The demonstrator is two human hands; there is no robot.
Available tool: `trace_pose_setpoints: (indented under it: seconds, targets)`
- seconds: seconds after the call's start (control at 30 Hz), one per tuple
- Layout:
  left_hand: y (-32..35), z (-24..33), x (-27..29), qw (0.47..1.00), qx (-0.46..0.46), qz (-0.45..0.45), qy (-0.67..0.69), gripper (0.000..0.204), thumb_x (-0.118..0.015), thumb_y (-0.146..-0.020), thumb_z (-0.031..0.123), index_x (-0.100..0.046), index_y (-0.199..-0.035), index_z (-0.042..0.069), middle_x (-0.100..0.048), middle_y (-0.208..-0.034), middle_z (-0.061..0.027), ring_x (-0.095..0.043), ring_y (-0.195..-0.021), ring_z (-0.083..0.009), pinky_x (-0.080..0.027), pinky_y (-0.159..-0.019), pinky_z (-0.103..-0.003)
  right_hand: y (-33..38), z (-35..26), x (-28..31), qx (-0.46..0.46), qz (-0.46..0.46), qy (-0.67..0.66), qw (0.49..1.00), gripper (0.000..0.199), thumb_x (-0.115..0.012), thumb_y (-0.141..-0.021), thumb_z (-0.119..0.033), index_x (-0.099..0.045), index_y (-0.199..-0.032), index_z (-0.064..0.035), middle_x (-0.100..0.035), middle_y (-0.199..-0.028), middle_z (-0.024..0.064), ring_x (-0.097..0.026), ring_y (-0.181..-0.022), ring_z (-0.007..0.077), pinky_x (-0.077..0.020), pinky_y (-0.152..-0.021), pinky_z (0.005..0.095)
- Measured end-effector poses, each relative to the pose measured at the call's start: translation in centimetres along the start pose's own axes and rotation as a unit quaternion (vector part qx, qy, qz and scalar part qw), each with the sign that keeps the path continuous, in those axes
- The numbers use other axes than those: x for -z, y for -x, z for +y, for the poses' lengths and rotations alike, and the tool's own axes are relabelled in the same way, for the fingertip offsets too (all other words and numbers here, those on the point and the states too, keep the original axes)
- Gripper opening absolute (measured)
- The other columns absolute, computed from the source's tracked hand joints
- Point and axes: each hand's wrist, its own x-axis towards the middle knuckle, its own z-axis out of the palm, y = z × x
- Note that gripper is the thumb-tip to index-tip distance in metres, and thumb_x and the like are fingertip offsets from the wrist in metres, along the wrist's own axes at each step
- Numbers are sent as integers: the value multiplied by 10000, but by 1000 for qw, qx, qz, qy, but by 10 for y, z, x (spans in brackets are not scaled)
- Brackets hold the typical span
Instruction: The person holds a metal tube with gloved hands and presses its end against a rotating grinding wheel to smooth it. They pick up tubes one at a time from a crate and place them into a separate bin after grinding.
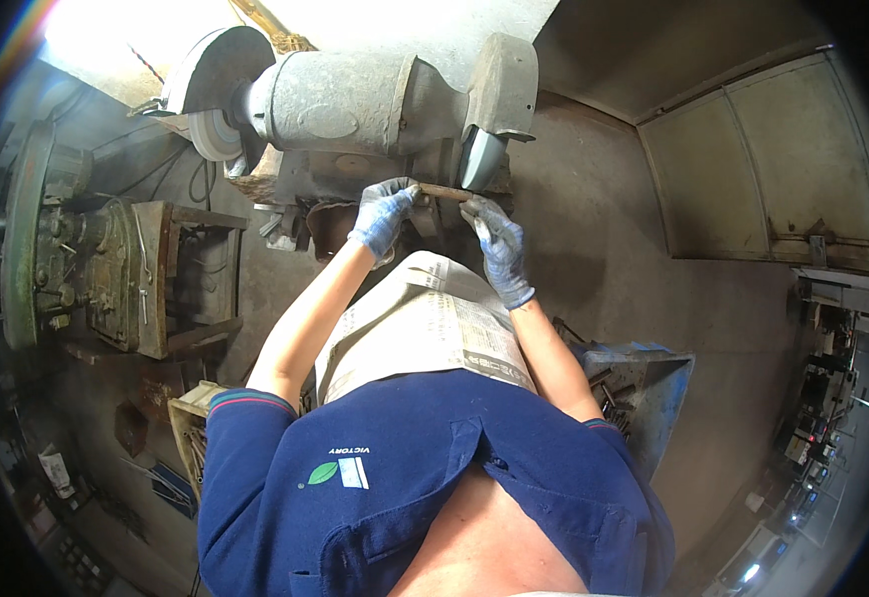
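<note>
A thin brownish metal rod (444, 191) spans the gap between my two gloved hands, just below the right wheel of a bench grinder (340, 99). My left hand (385, 212), in a blue and grey work glove, is closed round the rod's left end. The right end sits in the fingers of my right hand (497, 242), gloved the same way. Right above the rod is the grey grinding wheel (483, 162), partly under its guard (506, 85). Whether rod and wheel touch I cannot tell. Newspaper (434, 308) covers my lap.
At the grinder's left end is a second, pale wheel (214, 136). A greenish machine (96, 264) on a metal frame stands to the left. Beside me are a blue bin (653, 398) on the right and a crate (188, 428) on the left, both with metal pieces. Metal panels (763, 169) line the right wall.
</note>
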Motion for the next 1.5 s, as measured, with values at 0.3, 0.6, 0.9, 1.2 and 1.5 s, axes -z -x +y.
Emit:
trace_pose_setpoints:
  seconds: [0.3,0.6,0.9,1.2,1.5]
  targets:
    - [59,29,-13,994,3,-79,71,183,-628,-858,155,-604,-867,-27,-636,-724,-94,-630,-665,-149,-517,-591,-263,23,-98,8,150,-54,188,969,551,-707,-755,-402,-607,-1131,-12,-560,-1178,194,-539,-1121,319,-423,-952,392]
    - [53,31,-21,995,-70,-70,-5,121,-649,-831,117,-633,-837,-3,-644,-743,-50,-570,-648,-86,-462,-614,-223,20,-95,12,121,-40,161,979,521,-697,-779,-363,-593,-1149,-12,-525,-1230,189,-540,-1116,313,-430,-946,393]
    - [43,17,-23,989,-88,-70,-96,116,-634,-837,62,-638,-935,-1,-641,-787,-15,-558,-672,-56,-473,-597,-206,18,-79,14,99,25,143,985,294,-619,-803,-65,-634,-1090,-5,-580,-1175,137,-509,-1156,262,-390,-980,330]
    - [13,-10,-38,999,11,-42,-2,100,-593,-860,57,-612,-910,-28,-643,-772,-87,-646,-700,-172,-552,-630,-293,9,-35,38,105,-6,265,958,222,-561,-847,-24,-643,-1051,10,-606,-1139,129,-556,-1093,228,-414,-961,302]
    - [-6,-14,-48,999,34,23,3,66,-588,-858,58,-625,-868,5,-631,-717,-60,-620,-611,-159,-547,-572,-297,9,-12,30,-68,53,-5,996,197,-534,-891,-72,-638,-1019,35,-615,-1054,133,-592,-990,213,-465,-924,336]
